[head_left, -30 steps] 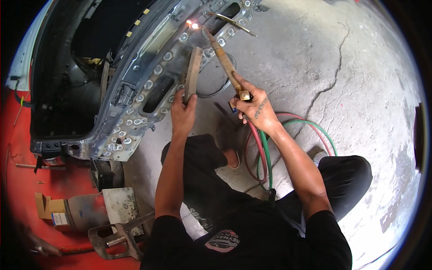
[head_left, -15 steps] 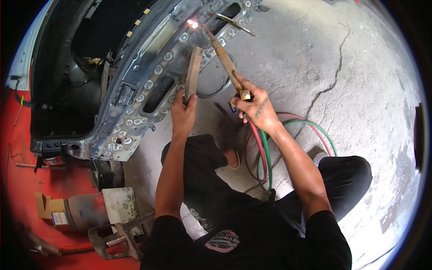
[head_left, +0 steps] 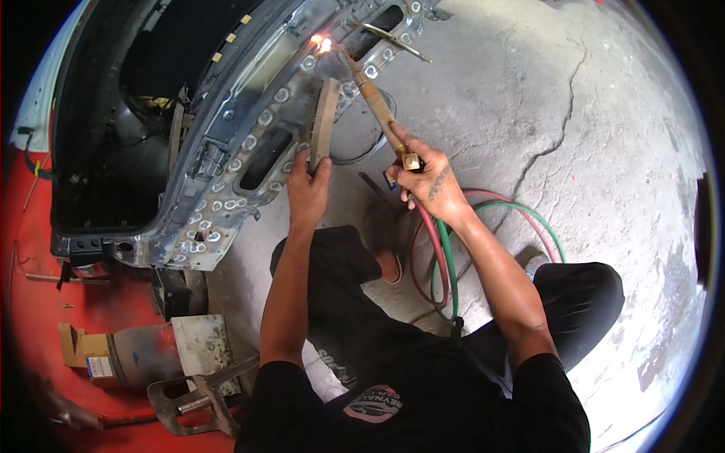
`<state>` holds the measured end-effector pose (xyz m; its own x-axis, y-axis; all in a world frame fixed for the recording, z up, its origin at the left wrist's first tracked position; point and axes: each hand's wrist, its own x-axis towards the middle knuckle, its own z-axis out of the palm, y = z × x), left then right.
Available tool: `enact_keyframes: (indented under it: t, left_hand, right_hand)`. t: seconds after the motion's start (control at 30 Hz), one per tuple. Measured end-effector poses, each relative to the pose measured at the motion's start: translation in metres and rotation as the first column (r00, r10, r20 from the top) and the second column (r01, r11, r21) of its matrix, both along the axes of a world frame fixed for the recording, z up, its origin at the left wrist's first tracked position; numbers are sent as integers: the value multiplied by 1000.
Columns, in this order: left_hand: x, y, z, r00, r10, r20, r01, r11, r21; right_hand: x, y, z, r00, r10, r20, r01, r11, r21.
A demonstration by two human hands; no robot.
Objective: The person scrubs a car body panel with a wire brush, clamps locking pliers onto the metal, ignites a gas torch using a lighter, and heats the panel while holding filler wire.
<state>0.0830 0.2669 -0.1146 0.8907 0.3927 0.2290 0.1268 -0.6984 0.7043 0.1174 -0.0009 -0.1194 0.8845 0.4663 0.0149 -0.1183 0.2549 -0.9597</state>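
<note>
My left hand (head_left: 308, 189) is closed round the lower end of a wooden-backed brush (head_left: 325, 121), held upright against or just over the metal car panel (head_left: 266, 117). Dark bristles face left. In my right hand (head_left: 430, 177) is a brass torch (head_left: 377, 106), its tip pointing up and left at the panel's upper part. A bright orange-white glow (head_left: 323, 44) shows on the metal just left of the tip. Ring-shaped weld marks run along the panel. Red and green hoses (head_left: 444, 257) hang from the torch and loop over the floor.
Pliers or a clamp (head_left: 393, 39) stick out from the panel's upper edge. At the lower left, a metal clamp (head_left: 204, 404), a cylinder (head_left: 147, 355), an open cardboard box (head_left: 87, 351) and a black block (head_left: 180, 293) lie near the red floor. Cracked concrete (head_left: 589, 151) spreads right.
The torch tip and the glow have shifted very slightly at the panel. My left hand and the brush have stayed in place.
</note>
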Motion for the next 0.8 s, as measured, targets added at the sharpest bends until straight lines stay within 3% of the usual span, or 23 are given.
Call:
enact_keyframes:
  t: [0.8]
  left_hand:
    - [3,-12,4,1000,-12,24,12,1000,27]
  right_hand:
    - [1,-3,-3,1000,8,-5,-8,1000,4]
